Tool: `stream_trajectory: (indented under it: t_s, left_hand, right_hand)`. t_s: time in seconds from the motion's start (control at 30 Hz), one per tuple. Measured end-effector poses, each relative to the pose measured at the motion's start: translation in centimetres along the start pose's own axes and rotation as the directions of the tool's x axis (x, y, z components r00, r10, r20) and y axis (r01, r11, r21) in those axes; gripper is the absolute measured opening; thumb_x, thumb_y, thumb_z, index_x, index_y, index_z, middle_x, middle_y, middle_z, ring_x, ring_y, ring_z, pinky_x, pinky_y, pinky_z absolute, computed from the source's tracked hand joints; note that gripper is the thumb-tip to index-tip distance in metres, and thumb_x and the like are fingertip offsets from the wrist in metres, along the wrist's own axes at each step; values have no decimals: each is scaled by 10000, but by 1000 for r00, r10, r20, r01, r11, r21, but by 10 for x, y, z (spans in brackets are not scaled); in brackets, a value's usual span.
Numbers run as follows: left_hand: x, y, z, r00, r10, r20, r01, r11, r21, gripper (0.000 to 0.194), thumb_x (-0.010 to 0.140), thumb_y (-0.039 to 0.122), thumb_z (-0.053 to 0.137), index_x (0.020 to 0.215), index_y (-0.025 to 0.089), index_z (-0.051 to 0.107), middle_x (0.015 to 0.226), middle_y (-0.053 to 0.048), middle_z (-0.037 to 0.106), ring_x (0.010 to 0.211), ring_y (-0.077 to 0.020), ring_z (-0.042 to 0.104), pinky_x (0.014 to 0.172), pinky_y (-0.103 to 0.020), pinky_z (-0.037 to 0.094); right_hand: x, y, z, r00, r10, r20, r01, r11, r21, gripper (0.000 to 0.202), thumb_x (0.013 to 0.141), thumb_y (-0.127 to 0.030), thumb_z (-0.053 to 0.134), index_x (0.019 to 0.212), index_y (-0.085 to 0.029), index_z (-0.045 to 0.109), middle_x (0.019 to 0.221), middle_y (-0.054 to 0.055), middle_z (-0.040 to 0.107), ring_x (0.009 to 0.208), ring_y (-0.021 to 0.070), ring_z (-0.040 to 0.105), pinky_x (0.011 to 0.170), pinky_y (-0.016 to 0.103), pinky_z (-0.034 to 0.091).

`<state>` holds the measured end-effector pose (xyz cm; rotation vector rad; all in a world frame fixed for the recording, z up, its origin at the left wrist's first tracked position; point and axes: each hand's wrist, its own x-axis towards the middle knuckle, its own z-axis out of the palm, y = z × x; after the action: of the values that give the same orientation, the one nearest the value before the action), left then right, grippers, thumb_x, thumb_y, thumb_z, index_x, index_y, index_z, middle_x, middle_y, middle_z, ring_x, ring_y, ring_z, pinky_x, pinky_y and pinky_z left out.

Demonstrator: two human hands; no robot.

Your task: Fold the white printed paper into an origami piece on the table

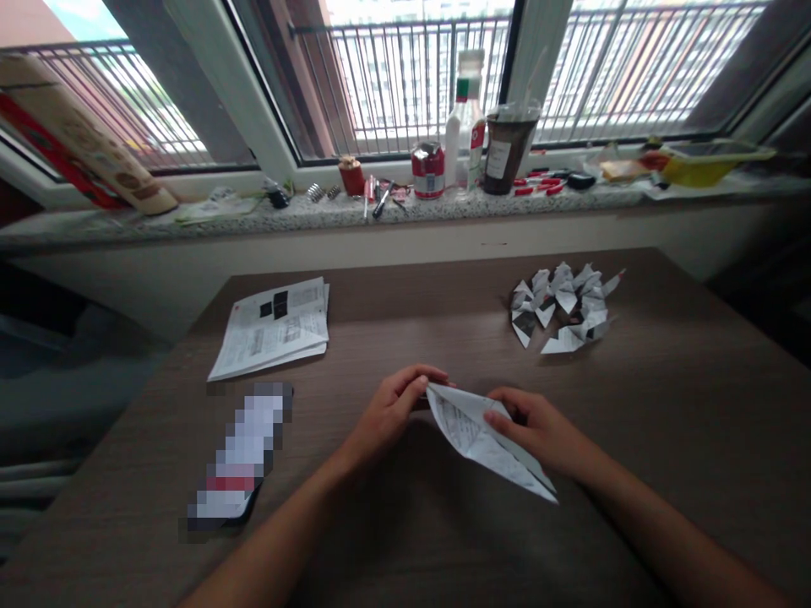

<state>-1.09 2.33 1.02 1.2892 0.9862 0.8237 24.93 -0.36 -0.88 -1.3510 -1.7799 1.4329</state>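
A folded sheet of printed paper (478,435), creased into a long pointed shape, is held above the table between my two hands. My left hand (405,397) pinches its upper left corner between thumb and fingers. Around its upper right edge, my right hand (529,426) is closed, thumb on the near face and fingers partly hidden behind. One sharp tip of the paper points down and right, below my right hand. Farther back on the right, several folded paper pieces (570,308) lie in a rough ring.
A stack of printed sheets (272,329) lies at the back left, with a phone (241,456), its screen blurred, in front of it on the brown table (393,338). Along the stone windowsill stand a red can (428,171), bottles (465,127), a dark drink cup (507,152) and a yellow container (700,167).
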Motion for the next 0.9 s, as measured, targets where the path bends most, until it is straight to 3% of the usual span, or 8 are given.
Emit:
stream_trajectory:
  t_s: [0.13, 0.23, 0.4, 0.6, 0.73, 0.9]
  left_hand:
    - [-2, 2, -1, 999, 42, 8, -43, 963, 265, 327, 974, 475, 625, 1097, 192, 732, 1050, -72, 754, 953, -217, 696, 841, -313, 533]
    - [-2, 0, -1, 998, 14, 54, -32, 937, 349, 292, 959, 457, 656, 1084, 213, 757, 1026, -57, 759, 910, -209, 693, 783, -295, 518]
    - [-1, -1, 3, 996, 20, 87, -51, 931, 362, 236, 972, 391, 639, 1035, 197, 757, 1020, -60, 758, 949, -216, 689, 830, -306, 511]
    - [-3, 1, 10, 995, 43, 94, -76, 922, 379, 170, 955, 312, 627, 967, 174, 727, 944, -59, 735, 896, -211, 676, 803, -298, 514]
    - [-5, 3, 13, 984, 76, 162, -135, 909, 394, 131, 938, 262, 624, 974, 179, 718, 966, -56, 734, 916, -210, 677, 837, -299, 519]
    - [-6, 4, 18, 965, 103, 239, -206, 865, 457, 175, 962, 325, 630, 964, 185, 734, 960, -58, 736, 907, -208, 668, 807, -283, 497]
  right_hand:
    - [0, -1, 0, 1000, -3, 9, 3, 1000, 1, 256, 974, -412, 597, 1035, -187, 701, 850, 45, 697, 739, 179, 614, 613, 276, 453]
    - [-1, -3, -2, 999, -32, 35, 33, 999, -35, 249, 983, -407, 587, 1026, -194, 708, 858, 39, 698, 738, 173, 609, 624, 277, 452]
    - [-3, -6, -5, 996, -87, 26, 90, 990, -110, 287, 993, -442, 579, 1040, -196, 719, 857, 28, 690, 717, 160, 582, 629, 278, 430]
    - [0, -4, -4, 998, -70, 8, 71, 995, -74, 383, 977, -530, 583, 950, -183, 743, 842, 39, 699, 742, 176, 593, 634, 282, 432]
    - [-1, -5, -1, 997, -82, 16, 83, 993, -85, 390, 984, -530, 574, 930, -183, 742, 766, 10, 659, 679, 154, 552, 592, 263, 393]
    - [-3, -11, 6, 992, -122, 41, 126, 984, -122, 373, 1002, -500, 559, 958, -187, 756, 827, 19, 698, 722, 162, 587, 635, 263, 419]
